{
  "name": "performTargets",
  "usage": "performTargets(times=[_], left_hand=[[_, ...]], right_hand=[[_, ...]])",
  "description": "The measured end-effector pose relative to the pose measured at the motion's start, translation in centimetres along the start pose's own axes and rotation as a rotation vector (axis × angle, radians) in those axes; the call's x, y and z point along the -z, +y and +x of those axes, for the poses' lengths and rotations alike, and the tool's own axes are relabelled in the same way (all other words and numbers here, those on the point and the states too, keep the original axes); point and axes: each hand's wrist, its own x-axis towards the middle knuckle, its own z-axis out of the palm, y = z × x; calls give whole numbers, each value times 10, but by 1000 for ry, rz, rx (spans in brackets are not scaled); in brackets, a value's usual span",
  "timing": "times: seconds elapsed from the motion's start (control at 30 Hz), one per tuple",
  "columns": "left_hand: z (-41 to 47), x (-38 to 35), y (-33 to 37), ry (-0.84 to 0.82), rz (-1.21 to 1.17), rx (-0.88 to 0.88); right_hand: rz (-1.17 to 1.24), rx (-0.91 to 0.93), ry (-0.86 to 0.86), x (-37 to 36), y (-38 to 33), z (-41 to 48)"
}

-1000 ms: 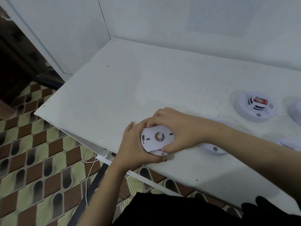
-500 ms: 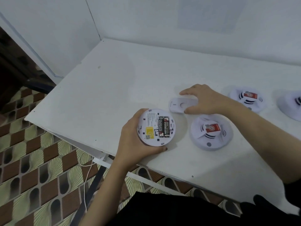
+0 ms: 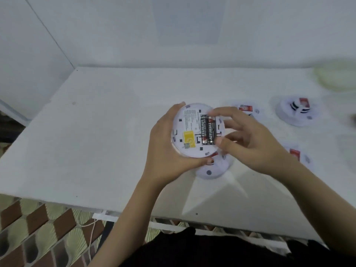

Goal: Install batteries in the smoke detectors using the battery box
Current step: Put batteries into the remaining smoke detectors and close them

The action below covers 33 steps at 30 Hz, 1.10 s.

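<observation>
My left hand (image 3: pixel 165 151) grips a round white smoke detector (image 3: pixel 189 130) by its rim and holds it back side up above the table. Its open compartment holds two black batteries (image 3: pixel 207 131) side by side. My right hand (image 3: pixel 248 141) reaches in from the right; its forefinger touches the top end of the right battery and its thumb the bottom end, pinching it. No battery box can be made out.
Another white detector (image 3: pixel 211 171) lies on the white table (image 3: pixel 96 132) just under the held one. More detectors with red tags lie to the right (image 3: pixel 248 109), (image 3: pixel 296 110), (image 3: pixel 296 155). A blurred pale green object (image 3: pixel 337 78) sits at the back right. The table's front edge runs just before me.
My right hand took the cover plate off the detector, set it on the table, then came back to the batteries. My left hand raised the detector over the neighbouring one.
</observation>
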Motion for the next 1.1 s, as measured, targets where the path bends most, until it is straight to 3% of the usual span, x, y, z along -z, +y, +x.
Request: performTargets(times=[0.43, 0.77, 1.1], left_hand=[[34, -137, 67, -43, 5, -49], [46, -224, 109, -90, 96, -245], [48, -287, 131, -145, 138, -248]], right_hand=[[-402, 56, 419, 105, 12, -76], [-522, -44, 567, 176, 29, -120], [-559, -125, 546, 234, 53, -152]])
